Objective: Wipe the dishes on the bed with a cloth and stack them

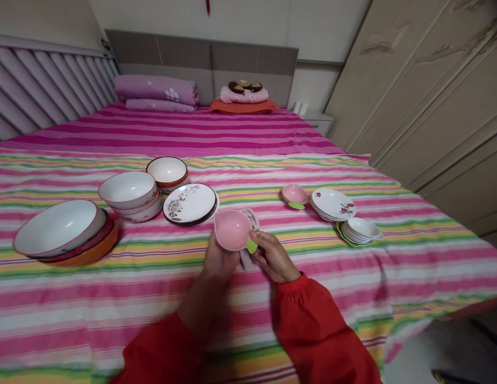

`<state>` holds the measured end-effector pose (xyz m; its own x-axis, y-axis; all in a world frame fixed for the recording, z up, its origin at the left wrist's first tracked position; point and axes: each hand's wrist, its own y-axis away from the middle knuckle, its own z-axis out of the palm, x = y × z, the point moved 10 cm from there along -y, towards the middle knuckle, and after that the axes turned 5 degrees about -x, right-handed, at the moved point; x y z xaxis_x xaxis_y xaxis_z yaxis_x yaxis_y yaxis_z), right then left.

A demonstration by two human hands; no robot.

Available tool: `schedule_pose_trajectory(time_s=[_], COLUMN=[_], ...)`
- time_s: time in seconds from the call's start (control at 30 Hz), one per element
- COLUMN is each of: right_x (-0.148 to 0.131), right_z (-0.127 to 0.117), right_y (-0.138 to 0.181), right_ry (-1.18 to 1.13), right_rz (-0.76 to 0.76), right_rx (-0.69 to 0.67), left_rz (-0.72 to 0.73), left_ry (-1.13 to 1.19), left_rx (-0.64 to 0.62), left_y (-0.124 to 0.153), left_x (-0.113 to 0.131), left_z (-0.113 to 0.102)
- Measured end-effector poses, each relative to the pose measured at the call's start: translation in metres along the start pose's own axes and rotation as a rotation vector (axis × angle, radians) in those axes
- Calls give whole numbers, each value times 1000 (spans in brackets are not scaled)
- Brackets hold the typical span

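A small pink bowl (233, 230) with a green leaf-shaped tab is held up over the middle of the bed. My left hand (219, 260) is closed around it from below and the left side. With thumb and fingers, my right hand (273, 255) grips the green tab (251, 245). A pale greyish cloth (245, 260) shows behind and below the bowl, beside my right fingers; which hand holds it is hard to see. Nearest to the left is a stack of white plates (191, 204) with a dark floral pattern. A second pink bowl (295, 194) sits farther off to the right.
On the left stand stacked large bowls (58, 229), medium white bowls (128, 191) and a dark-rimmed bowl stack (167, 169). At right are flowered plates (333, 202) and small white bowls (362, 229). A striped sheet (152, 298) covers the bed; folded bedding (158, 90) lies by the headboard.
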<state>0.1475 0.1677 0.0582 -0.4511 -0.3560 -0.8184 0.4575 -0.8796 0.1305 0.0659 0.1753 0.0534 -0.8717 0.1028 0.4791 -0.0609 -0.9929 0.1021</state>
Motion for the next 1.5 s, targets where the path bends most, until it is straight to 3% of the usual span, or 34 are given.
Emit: schedule_pose_trajectory(time_s=[0.17,0.27,0.33,0.43,0.57,0.7,1.5], right_x=[-18,-35,-49,-74,-98,-111,-100], right_z=[-14,-19,-27,-53,-99,-132,-165], right_y=[-2,-7,-11,-15,-13,-14,-26], right_ry=[24,72,100,118,108,63,38], right_rz=[-100,-178,-250,-372,-479,-514,-439], right_rx=[93,117,160,305,532,637,763], left_rz=[-121,-72,-27,-51,-105,-142,-168], left_ry=[77,75,66,26,-5,22,-19], left_rx=[-99,-88,-7,102,137,171,196], left_y=[-1,-2,-1,3,8,10,11], left_x=[-24,-16,-9,-7,-13,-18,-18], left_z=[15,11,0,-12,-13,-13,-16])
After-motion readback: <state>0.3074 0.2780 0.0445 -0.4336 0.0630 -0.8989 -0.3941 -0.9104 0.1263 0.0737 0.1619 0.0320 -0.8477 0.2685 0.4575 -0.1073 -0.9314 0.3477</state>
